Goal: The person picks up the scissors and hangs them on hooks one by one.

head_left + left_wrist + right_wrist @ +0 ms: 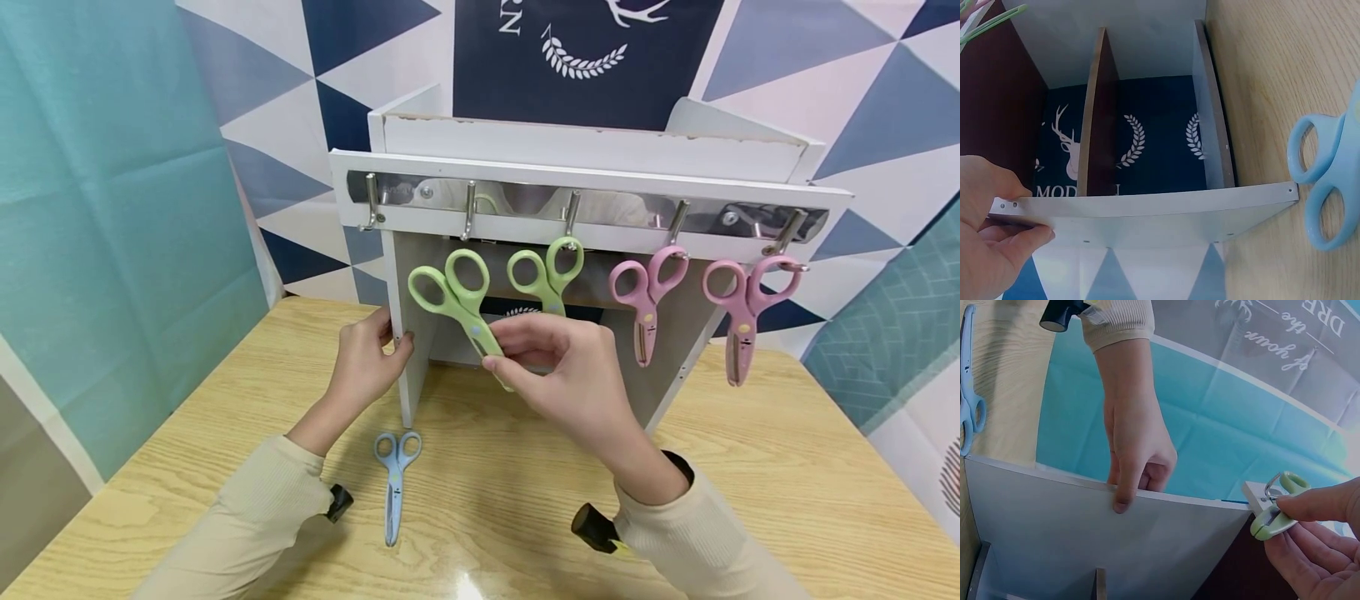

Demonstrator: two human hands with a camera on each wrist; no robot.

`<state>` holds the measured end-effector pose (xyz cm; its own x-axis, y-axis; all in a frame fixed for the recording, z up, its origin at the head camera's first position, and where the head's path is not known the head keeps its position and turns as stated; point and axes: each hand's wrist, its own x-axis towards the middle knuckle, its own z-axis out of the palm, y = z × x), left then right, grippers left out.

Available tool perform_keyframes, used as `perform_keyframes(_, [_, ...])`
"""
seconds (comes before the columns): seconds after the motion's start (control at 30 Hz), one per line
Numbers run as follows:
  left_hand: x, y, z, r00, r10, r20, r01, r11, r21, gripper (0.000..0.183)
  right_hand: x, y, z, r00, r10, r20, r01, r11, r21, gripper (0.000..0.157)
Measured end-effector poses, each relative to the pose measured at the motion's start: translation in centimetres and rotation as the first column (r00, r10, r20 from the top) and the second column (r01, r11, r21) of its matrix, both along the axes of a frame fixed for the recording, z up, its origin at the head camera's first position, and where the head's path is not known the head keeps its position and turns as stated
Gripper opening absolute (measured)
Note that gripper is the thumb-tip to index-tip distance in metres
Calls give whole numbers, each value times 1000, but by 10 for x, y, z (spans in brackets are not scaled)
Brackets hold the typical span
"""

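My right hand point(570, 367) pinches a pair of green scissors point(467, 304) by the blade end, thumb in front. The handle loops point up and stand just below the second hook point(470, 210) from the left. With thumb and fingers, my left hand point(363, 354) grips the edge of the white shelf's left side panel point(408, 367); the left wrist view shows this panel point(1147, 206) between thumb and fingers. A second pair of green scissors point(551, 283) hangs from the middle hook, its blades hidden behind my right hand. Blue scissors point(394, 483) lie on the table near the panel's foot.
Two pairs of pink scissors, one point(647, 292) beside the other point(742, 321), hang from the two right hooks. The metal hook rail point(525, 196) runs along the shelf's front. Behind the wooden table point(765, 483) stand a patterned backdrop point(277, 158) and a teal curtain point(127, 208).
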<state>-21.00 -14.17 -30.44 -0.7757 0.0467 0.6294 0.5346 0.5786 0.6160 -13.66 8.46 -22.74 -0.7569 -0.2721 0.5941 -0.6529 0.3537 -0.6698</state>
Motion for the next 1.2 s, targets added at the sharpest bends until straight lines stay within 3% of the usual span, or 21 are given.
perform_keyframes(0.63, [1,-1,1,1000,-17,3,17,1000,4,28,-10,-9,4,1000,-11,-23,9,995,-104,25])
perform_keyframes(1.2, [0,-1,1,1000,-21,4,21,1000,6,26,-10,-13,5,1000,-5,-30,1,991,-131,28])
